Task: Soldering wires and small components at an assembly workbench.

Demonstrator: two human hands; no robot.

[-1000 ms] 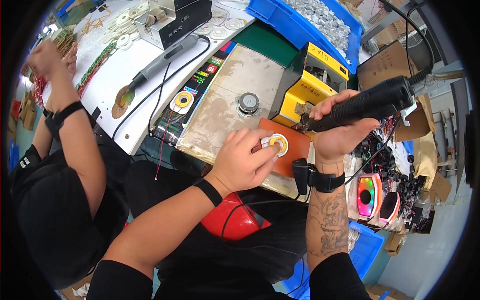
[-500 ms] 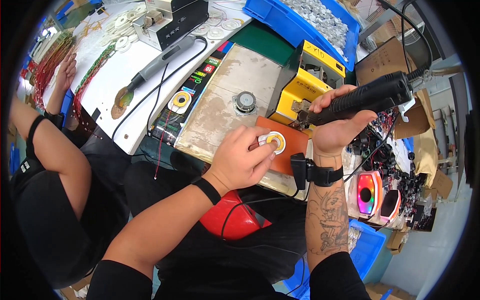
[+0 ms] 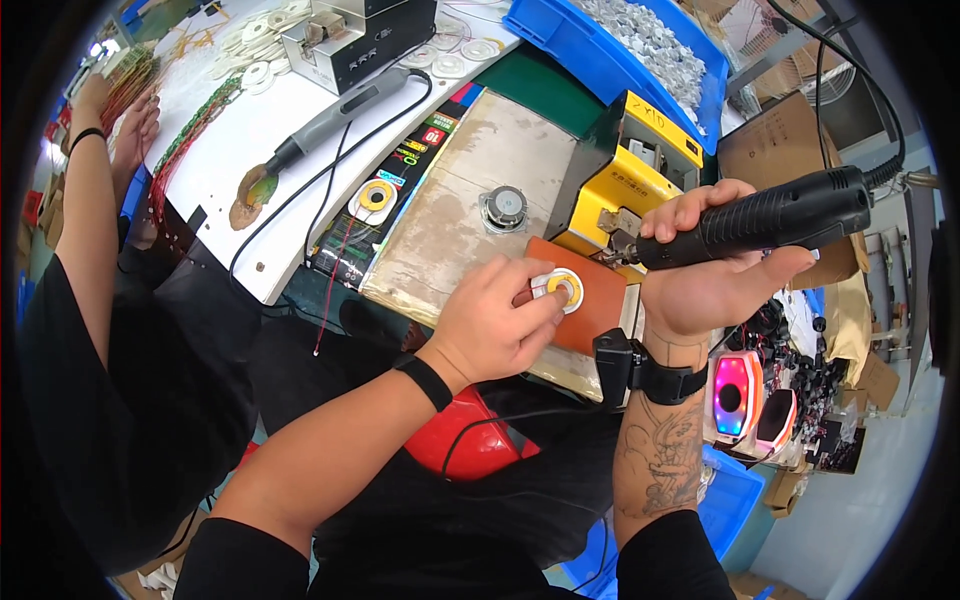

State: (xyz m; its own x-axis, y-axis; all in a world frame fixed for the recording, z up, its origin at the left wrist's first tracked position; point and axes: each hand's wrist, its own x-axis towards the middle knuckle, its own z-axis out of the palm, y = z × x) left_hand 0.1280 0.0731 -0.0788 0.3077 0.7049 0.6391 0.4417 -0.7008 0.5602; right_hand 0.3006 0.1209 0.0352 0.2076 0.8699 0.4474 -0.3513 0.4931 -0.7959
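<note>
My left hand [image 3: 497, 318] is closed on a small round white part with a yellow ring [image 3: 568, 287], pressing it on a brown mat [image 3: 585, 337] with the fingertips. In my right hand [image 3: 690, 280] lies a black corded electric screwdriver [image 3: 770, 220], fingers wrapped round the barrel and thumb stretched along it. Its tip points left at the metal outlet of a yellow screw feeder [image 3: 625, 180]; whether they touch I cannot tell. A small round speaker [image 3: 505, 208] sits on the worn board [image 3: 430, 240] beyond my left hand.
A similar white-and-yellow part [image 3: 376, 197] with a red wire lies left of the board. Farther left are a grey soldering iron [image 3: 345, 112] and a metal-fronted box [image 3: 345, 50]. A blue bin [image 3: 610, 60] stands behind. Lit coloured units [image 3: 735, 395] are at right. A co-worker's arm [image 3: 85, 230] reaches in.
The view has shifted slightly, so the bench sits lower and to the right. My hands keep their grips. The co-worker's arm at left has stretched farther forward.
</note>
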